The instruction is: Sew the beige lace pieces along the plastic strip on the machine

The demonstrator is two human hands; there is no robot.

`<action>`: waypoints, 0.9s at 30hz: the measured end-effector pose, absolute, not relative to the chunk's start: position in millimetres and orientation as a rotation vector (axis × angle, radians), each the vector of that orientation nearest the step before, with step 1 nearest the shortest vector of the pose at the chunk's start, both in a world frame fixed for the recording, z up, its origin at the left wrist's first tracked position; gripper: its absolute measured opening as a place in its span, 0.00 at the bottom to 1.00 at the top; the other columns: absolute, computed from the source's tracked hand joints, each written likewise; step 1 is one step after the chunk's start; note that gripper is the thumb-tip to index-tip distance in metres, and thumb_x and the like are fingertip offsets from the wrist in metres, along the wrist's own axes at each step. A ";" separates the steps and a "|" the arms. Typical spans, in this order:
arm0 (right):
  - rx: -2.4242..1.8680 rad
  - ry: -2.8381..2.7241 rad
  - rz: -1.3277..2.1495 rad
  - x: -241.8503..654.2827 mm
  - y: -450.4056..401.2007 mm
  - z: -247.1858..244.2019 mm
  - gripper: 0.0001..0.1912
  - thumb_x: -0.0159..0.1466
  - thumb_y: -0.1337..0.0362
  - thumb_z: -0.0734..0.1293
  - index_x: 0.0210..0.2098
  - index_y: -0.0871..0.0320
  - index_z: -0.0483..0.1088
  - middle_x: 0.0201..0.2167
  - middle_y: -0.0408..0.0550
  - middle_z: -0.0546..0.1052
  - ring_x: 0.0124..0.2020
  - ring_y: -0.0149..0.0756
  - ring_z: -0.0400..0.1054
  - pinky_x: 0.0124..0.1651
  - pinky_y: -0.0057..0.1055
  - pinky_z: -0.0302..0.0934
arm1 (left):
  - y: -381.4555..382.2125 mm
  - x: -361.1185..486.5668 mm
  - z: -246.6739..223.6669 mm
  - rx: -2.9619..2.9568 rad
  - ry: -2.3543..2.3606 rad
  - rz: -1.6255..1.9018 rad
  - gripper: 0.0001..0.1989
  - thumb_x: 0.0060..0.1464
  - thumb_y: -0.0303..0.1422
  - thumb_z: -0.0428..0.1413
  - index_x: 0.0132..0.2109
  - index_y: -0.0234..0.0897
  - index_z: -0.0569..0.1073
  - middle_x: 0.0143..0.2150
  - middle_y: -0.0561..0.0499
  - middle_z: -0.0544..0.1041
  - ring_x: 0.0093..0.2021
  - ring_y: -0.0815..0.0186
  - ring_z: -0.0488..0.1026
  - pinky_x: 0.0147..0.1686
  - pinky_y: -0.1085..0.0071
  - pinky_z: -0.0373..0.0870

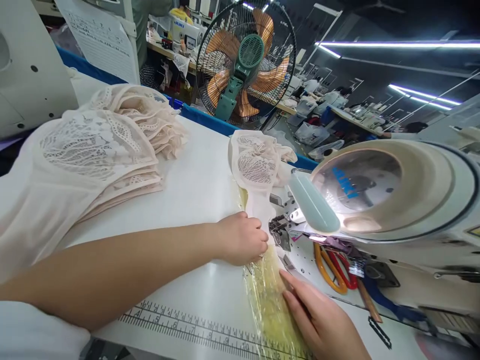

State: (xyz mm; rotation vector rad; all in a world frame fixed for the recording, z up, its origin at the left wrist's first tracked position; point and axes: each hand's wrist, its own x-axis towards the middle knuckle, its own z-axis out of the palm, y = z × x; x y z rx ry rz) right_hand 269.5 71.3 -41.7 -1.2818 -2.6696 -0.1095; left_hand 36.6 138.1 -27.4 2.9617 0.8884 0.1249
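Note:
A pale beige lace bra piece (255, 165) lies on the white table, its lower end running down beside the sewing machine's presser foot (278, 226). My left hand (243, 239) is closed over that lower end, fingers curled and knuckles up, just left of the foot. Under it a yellow strip covered with shiny clear film (268, 295) runs toward the front edge. My right hand (322, 315) rests at the strip's right side with its fingers stretched out, holding nothing that shows. The sewing machine's head (393, 190) stands close on the right.
Stacked lace bra pieces (97, 145) cover the table's left. A printed ruler (195, 327) crosses the front. Orange-handled scissors (330, 270) and red-handled ones (345, 272) lie beneath the machine arm. A fan (249, 52) stands beyond the blue table edge (210, 120).

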 end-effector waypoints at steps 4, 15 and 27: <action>-1.284 -2.728 -0.082 274.7 70.9 -45.1 0.16 0.67 0.62 0.55 0.50 0.60 0.67 0.40 0.51 0.80 0.39 0.37 0.76 0.35 0.27 0.73 | 138.1 35.4 -26.8 2.944 0.883 0.137 0.10 0.60 0.37 0.51 0.42 0.38 0.74 0.47 0.54 0.76 0.45 0.61 0.67 0.38 0.63 0.59; -1.304 -2.722 -0.080 278.2 69.5 -46.9 0.15 0.67 0.62 0.56 0.51 0.58 0.65 0.42 0.50 0.79 0.41 0.37 0.75 0.35 0.26 0.73 | 141.6 33.8 -29.1 2.938 0.863 0.118 0.09 0.61 0.35 0.51 0.43 0.39 0.74 0.53 0.54 0.74 0.47 0.61 0.66 0.39 0.63 0.60; -1.324 -2.643 0.117 278.2 62.7 -48.1 0.15 0.66 0.63 0.58 0.51 0.57 0.64 0.40 0.49 0.79 0.40 0.36 0.75 0.37 0.26 0.71 | 151.7 33.6 -36.8 2.963 0.983 0.177 0.10 0.60 0.35 0.51 0.44 0.38 0.75 0.53 0.51 0.74 0.48 0.60 0.66 0.40 0.62 0.60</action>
